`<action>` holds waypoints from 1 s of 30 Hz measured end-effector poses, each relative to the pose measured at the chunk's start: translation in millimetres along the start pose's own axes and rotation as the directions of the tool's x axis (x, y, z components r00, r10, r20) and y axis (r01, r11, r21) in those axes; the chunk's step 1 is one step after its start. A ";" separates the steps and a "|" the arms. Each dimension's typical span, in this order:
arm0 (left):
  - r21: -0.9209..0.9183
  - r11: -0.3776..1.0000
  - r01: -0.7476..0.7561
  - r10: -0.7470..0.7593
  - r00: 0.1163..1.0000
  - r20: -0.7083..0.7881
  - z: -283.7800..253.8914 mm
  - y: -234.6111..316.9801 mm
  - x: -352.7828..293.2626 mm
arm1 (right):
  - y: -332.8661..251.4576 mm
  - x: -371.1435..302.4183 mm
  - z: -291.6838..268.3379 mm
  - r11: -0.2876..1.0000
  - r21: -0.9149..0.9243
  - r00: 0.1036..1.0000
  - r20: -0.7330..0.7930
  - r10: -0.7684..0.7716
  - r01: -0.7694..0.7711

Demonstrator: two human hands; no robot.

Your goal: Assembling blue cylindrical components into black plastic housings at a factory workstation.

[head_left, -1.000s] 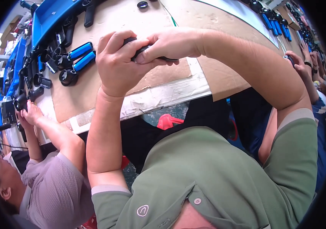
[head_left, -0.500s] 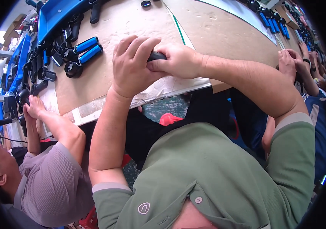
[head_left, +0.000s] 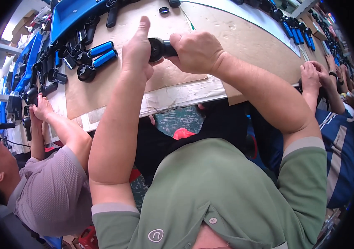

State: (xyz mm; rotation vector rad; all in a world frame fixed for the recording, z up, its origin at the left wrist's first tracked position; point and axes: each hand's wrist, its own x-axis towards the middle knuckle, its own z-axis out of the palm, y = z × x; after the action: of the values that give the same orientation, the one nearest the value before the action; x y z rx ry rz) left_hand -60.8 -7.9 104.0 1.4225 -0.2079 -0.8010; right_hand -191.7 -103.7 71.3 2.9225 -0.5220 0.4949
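Over the table I hold a black handheld device (head_left: pixel 157 49) with a round head and a straight handle. My right hand (head_left: pixel 200 50) is closed round the handle end, which it mostly hides. Against the round head lies the palm of my left hand (head_left: pixel 136 54); its thumb sticks up, and fingertips show under the head. Left of my left hand, similar black pieces with blue handles (head_left: pixel 102 54) lie on the brown sheet (head_left: pixel 102 89). A small black ring (head_left: pixel 164 10) sits beyond my hands.
A blue bin (head_left: pixel 75 20) stands at the far left, with several black parts beside it. A co-worker's hands (head_left: pixel 42 108) handle a black part at the left. Another person's hands (head_left: pixel 311 74) are at the table's right edge. More blue-handled pieces (head_left: pixel 295 29) lie far right.
My hands have drawn apart, uncovering the device's round head. My left thumb now points up, and my right hand has moved onto the handle end.
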 end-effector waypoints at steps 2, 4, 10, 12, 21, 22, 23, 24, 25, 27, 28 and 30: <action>0.150 0.982 -0.112 0.116 0.993 -0.019 -2.2 -7.0 7.4 | -2.7 -3.3 6.9 0.998 -0.056 0.991 -0.137 -0.012 0.004; 0.227 0.959 -0.168 0.176 0.984 -0.016 -7.6 -21.0 16.4 | -2.6 -5.4 15.2 0.996 -0.087 0.978 -0.207 -0.016 -0.002; -0.024 0.883 -0.468 0.466 0.872 0.147 -33.1 -52.8 31.7 | -3.3 -19.1 26.4 0.918 0.391 0.949 -0.309 0.063 0.066; -0.059 0.850 -0.523 0.520 0.818 0.245 -42.3 -52.7 31.7 | -3.2 -29.3 20.0 0.566 0.804 0.981 0.105 0.162 -0.180; -0.327 0.882 -0.340 0.466 0.734 0.494 -56.7 -51.2 32.2 | -12.1 -44.5 -12.7 -0.591 0.508 0.692 0.711 -0.123 -0.627; -0.321 0.883 -0.342 0.465 0.728 0.504 -58.2 -51.6 32.7 | -17.6 -42.3 -12.7 -0.580 0.505 0.680 0.723 -0.118 -0.638; -0.316 0.881 -0.352 0.470 0.720 0.510 -59.6 -51.7 33.6 | -22.3 -39.2 -12.5 -0.567 0.505 0.670 0.734 -0.114 -0.650; -0.313 0.885 -0.344 0.463 0.722 0.514 -60.6 -52.1 34.7 | -25.7 -36.1 -12.5 -0.571 0.502 0.668 0.735 -0.114 -0.650; -0.299 0.889 -0.346 0.456 0.720 0.522 -62.0 -52.4 35.5 | -29.1 -32.9 -12.8 -0.557 0.522 0.670 0.738 -0.084 -0.646; -0.273 0.895 -0.353 0.446 0.716 0.537 -63.9 -52.9 37.5 | -34.3 -26.7 -14.8 -0.525 0.563 0.674 0.739 -0.026 -0.638; -0.260 0.897 -0.357 0.442 0.713 0.544 -64.8 -52.8 38.0 | -36.5 -25.7 -17.0 -0.502 0.588 0.672 0.740 0.018 -0.634; -0.231 0.890 -0.392 0.452 0.695 0.560 -65.5 -51.3 38.7 | -42.0 -27.6 -22.8 -0.457 0.619 0.679 0.733 0.041 -0.639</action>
State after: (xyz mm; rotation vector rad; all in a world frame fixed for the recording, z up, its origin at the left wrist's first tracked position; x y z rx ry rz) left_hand -13.6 23.8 32.1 0.9255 -0.9528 -0.8364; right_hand -207.9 -51.8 80.3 4.2491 -2.6722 0.4403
